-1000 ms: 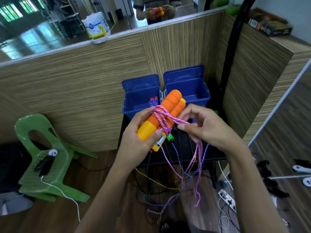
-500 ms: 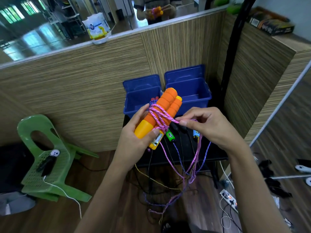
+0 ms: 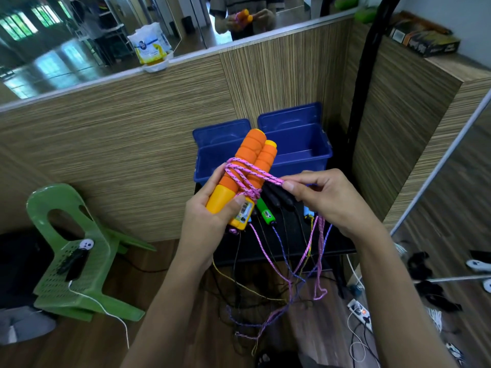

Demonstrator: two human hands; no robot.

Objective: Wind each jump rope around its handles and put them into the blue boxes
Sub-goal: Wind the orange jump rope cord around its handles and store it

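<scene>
Fingers of the right hand pinch the pink rope and draw it taut across the orange handles, which the left hand grips side by side above the dark tabletop. From the head view, the bundle has risen a little in the last second and another turn sits on the handles, while the hanging slack looks shorter. Winding seems well along; both blue boxes wait just behind, with other ropes below.
</scene>
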